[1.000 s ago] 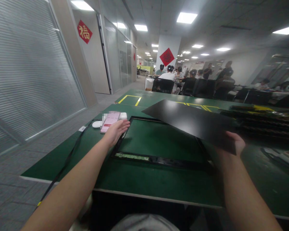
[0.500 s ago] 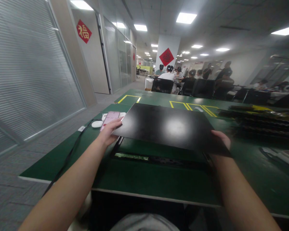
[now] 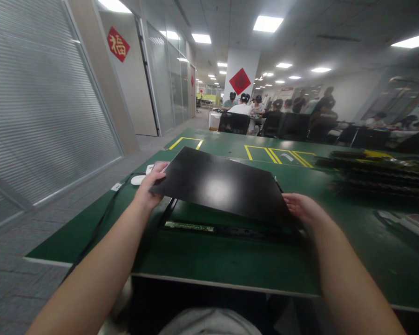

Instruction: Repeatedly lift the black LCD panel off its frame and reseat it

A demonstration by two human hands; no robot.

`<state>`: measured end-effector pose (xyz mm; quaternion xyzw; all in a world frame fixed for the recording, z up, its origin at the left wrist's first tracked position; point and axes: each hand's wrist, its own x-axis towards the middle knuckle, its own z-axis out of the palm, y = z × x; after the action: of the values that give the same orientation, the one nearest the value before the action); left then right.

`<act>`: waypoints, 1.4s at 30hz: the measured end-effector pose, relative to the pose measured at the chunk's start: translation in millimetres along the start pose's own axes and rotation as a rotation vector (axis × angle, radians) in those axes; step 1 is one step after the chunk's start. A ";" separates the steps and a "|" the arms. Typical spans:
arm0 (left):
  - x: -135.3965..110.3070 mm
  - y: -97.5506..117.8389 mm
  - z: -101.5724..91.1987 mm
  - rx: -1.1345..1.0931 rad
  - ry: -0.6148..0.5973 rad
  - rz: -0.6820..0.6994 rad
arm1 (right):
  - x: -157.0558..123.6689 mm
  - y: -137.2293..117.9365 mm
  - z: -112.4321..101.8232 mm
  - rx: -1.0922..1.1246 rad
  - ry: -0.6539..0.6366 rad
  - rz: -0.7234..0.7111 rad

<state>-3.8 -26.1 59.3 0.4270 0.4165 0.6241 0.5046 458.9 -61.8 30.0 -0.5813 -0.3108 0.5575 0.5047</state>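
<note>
A thin black panel [image 3: 226,186] with a dull sheen is held above the table, tilted with its right end lower. My left hand [image 3: 151,188] is closed on its left edge, the thumb on top. At the right edge, my right hand [image 3: 305,208] has its fingers against the panel; some of the grip is hidden. Beneath lies a black frame [image 3: 168,211], partly covered by the panel. Along the frame's near side runs a strip of green circuit board [image 3: 189,226].
A phone [image 3: 159,166], mostly hidden, and a white mouse-like object [image 3: 138,180] lie left on the green table [image 3: 223,260]. Dark stacked panels [image 3: 373,181] stand at the right. Yellow tape outlines [image 3: 261,147] mark the far side. Several people sit beyond.
The panel has moved left and its right end has dipped. My right hand has followed it leftward, with more of its fingers showing. My left hand has shifted slightly left, covering more of the phone.
</note>
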 end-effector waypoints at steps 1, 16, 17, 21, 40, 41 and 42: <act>-0.3 -0.9 -0.1 -0.032 -0.012 -0.022 | 0.0 0.1 -0.3 -0.016 0.025 -0.025; 4.0 -8.6 -2.3 -0.115 -0.064 -0.120 | -14.0 -7.2 11.5 -0.260 0.300 -0.114; 4.9 -9.7 -2.8 -0.123 -0.062 -0.113 | -14.7 -7.6 12.0 -0.282 0.306 -0.113; 4.6 -12.5 -0.4 -0.124 -0.033 -0.105 | -12.2 -6.5 9.6 -0.354 0.350 -0.149; 6.0 -29.0 1.7 -0.083 -0.073 -0.110 | 0.6 3.6 -1.2 -0.474 0.476 -0.233; 5.7 -28.8 1.9 -0.084 -0.074 -0.112 | 1.7 4.3 -2.3 -0.473 0.478 -0.240; 5.3 -28.5 2.2 -0.085 -0.074 -0.113 | 2.7 5.0 -3.2 -0.476 0.477 -0.251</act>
<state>5.4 -16.6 33.4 0.4037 0.3941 0.5954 0.5720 461.4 -61.6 24.0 -0.7536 -0.3744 0.2520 0.4780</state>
